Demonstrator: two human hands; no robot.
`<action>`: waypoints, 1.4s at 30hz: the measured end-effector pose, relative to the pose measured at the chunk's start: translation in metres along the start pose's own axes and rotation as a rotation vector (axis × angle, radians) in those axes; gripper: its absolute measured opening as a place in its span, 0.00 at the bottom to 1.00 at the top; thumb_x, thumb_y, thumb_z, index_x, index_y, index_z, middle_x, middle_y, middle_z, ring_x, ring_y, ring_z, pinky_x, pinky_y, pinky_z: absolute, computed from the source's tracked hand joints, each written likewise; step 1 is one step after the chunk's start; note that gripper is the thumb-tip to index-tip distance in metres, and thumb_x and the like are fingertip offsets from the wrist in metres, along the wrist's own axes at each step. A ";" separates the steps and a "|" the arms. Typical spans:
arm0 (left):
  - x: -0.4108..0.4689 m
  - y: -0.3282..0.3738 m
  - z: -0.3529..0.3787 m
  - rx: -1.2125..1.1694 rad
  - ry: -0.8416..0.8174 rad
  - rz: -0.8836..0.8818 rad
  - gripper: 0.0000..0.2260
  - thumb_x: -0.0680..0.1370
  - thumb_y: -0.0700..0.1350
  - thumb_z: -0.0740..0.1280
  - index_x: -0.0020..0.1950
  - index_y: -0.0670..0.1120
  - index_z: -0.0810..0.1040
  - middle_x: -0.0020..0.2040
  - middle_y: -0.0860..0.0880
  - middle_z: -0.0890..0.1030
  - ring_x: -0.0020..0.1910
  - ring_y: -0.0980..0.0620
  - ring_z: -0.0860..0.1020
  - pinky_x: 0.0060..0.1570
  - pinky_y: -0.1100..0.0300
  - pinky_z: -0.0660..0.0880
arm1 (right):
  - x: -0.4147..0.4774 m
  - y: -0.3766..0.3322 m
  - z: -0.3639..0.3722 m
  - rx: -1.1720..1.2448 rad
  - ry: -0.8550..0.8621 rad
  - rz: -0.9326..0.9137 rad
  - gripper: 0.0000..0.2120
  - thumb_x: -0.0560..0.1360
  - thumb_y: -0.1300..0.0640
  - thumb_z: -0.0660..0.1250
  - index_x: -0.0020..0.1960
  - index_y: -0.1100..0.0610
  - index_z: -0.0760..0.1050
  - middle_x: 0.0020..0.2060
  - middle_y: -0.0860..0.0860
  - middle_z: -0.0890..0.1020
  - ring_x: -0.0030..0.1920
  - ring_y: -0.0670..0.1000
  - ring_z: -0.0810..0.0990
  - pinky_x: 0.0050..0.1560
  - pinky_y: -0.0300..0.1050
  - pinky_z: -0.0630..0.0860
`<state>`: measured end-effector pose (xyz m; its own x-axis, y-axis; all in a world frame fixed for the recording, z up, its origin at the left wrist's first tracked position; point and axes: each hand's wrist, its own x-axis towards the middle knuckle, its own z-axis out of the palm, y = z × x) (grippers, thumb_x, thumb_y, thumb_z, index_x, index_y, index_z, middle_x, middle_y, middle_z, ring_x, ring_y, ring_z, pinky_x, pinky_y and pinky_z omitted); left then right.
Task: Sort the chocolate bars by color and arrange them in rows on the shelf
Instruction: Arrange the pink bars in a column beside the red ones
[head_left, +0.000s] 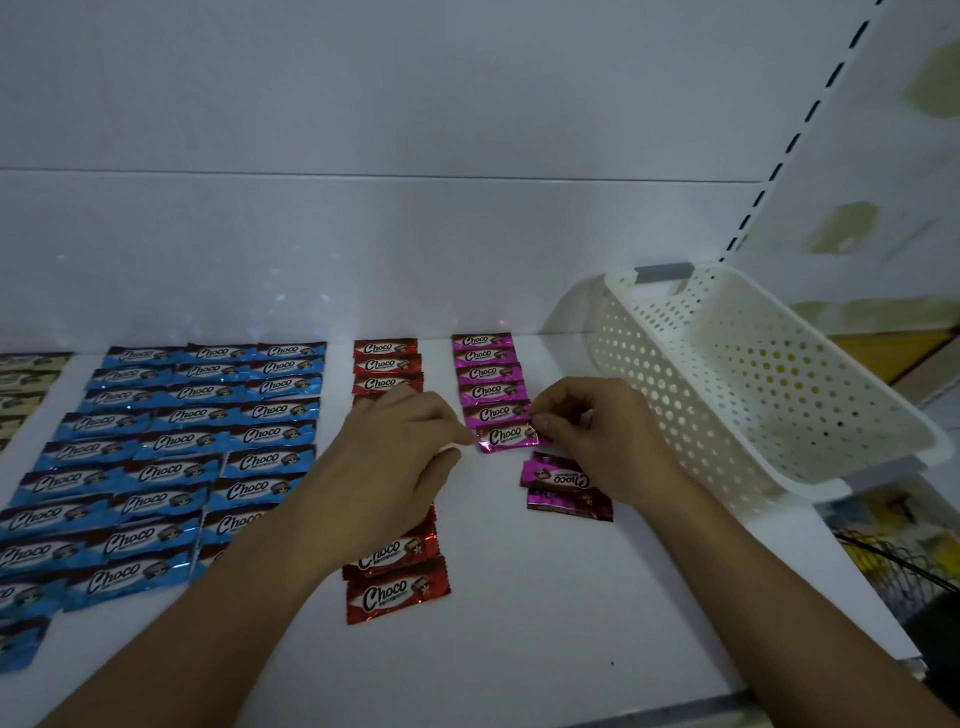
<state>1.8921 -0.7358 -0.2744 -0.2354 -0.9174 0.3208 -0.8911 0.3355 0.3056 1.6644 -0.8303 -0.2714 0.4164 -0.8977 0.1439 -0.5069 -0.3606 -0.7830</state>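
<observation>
Smooth white shelf (519, 623) spreads under your arms, with a perforated white plastic basket (727, 374) standing just right of your right grip (597, 431). Left of your left grip (400, 441) lie glossy blue bars (171, 441) in overlapping rows; a column of red bars (387, 364) runs beneath it. Between both grips runs the magenta column (485, 374), and each grip pinches one crimped end of its nearest magenta bar (506, 435). Two loose magenta bars (571, 506) lie partly under your right wrist.
</observation>
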 end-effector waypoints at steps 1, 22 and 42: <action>-0.001 0.001 0.001 0.009 -0.035 0.022 0.11 0.79 0.49 0.63 0.59 0.53 0.81 0.54 0.56 0.80 0.55 0.55 0.74 0.55 0.52 0.73 | 0.000 0.000 0.001 -0.023 0.001 0.001 0.06 0.74 0.61 0.73 0.43 0.51 0.84 0.32 0.41 0.82 0.34 0.41 0.81 0.36 0.30 0.72; -0.004 0.008 -0.002 0.012 -0.167 0.001 0.25 0.78 0.63 0.51 0.62 0.55 0.80 0.57 0.59 0.78 0.58 0.57 0.73 0.61 0.52 0.70 | -0.004 -0.006 -0.003 -0.072 -0.024 0.025 0.11 0.67 0.59 0.81 0.42 0.49 0.80 0.34 0.46 0.84 0.34 0.43 0.81 0.37 0.30 0.74; -0.004 0.006 -0.001 0.031 -0.106 0.037 0.20 0.79 0.61 0.55 0.58 0.55 0.81 0.54 0.60 0.78 0.56 0.58 0.73 0.58 0.56 0.64 | -0.054 -0.017 -0.029 -0.389 -0.234 -0.058 0.12 0.71 0.45 0.75 0.52 0.46 0.81 0.44 0.43 0.77 0.45 0.42 0.75 0.48 0.40 0.73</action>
<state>1.8882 -0.7301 -0.2732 -0.3064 -0.9225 0.2346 -0.8921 0.3642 0.2672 1.6288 -0.7827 -0.2480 0.5888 -0.8083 0.0052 -0.7052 -0.5168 -0.4854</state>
